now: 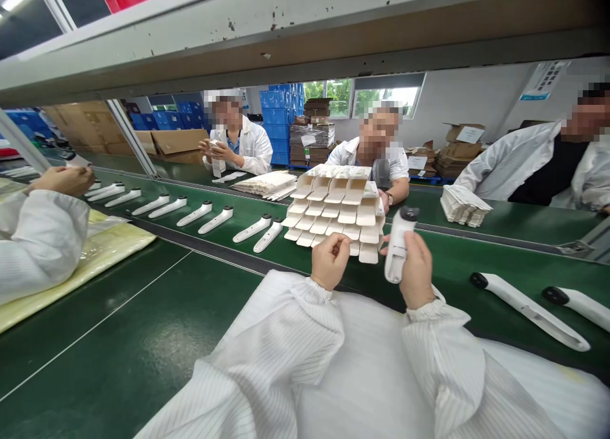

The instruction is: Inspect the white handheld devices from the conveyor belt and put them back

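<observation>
My left hand is closed on the lower edge of a fanned stack of flat cream cardboard sleeves, held upright over the green conveyor belt. My right hand grips a white handheld device with a black tip, standing upright beside the stack. Both of my arms wear white striped sleeves.
A row of several white devices lies along the belt to the left, and two more lie to the right. Three people in white coats sit across the belt, with cardboard stacks near them. Another person's sleeve rests at left on yellow film.
</observation>
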`<state>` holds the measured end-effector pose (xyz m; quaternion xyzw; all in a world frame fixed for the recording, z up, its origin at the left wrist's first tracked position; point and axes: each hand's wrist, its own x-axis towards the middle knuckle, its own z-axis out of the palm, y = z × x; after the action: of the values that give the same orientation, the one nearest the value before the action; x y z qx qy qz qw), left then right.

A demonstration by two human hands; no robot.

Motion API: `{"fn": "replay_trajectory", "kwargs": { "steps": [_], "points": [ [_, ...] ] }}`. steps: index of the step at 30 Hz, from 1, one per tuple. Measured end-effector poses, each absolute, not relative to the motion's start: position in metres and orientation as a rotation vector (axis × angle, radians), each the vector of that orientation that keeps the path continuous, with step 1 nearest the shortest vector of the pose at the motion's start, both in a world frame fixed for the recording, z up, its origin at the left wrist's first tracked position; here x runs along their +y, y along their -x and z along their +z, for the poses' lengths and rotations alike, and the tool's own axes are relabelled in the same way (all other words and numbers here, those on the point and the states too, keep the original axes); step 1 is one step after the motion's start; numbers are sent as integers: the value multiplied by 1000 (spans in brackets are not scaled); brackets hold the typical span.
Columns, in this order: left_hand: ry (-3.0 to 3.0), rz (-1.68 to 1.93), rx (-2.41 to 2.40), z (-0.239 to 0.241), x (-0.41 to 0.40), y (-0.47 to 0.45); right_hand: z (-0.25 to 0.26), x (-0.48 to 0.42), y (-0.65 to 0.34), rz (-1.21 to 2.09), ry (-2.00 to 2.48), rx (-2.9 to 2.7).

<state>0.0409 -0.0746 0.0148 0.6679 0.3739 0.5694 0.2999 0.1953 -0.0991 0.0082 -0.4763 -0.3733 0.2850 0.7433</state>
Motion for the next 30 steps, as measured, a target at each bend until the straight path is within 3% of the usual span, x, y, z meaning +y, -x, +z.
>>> {"fn": "replay_trajectory", "kwargs": {
  "steps": [4, 9, 11, 14, 17, 23, 30],
  "points": [
    [-2054, 1477, 891, 12, -80, -44, 14, -97, -246, 407, 1325, -739],
    [-2312, 1534, 802, 7, -77, -48, 13, -118, -349, 126, 2172, -1070],
    [-2377, 1559, 770, 6, -77, -49, 2, -126, -385, 138, 2306, -1150],
    [-2465, 1549, 728, 7, -79, -50, -21, -130, -416, 299, 2298, -1263],
    [-2535, 1514, 688, 7, -81, -52, -28, -128, -418, 251, 2308, -1199],
    [-2540, 1536, 644, 8, -84, -53, 26, -137, -374, 3, 2100, -1055],
    [-2204, 1830, 934, 21, -61, -28, 83, -140, -275, 612, 1311, -1195]
  ]
}}
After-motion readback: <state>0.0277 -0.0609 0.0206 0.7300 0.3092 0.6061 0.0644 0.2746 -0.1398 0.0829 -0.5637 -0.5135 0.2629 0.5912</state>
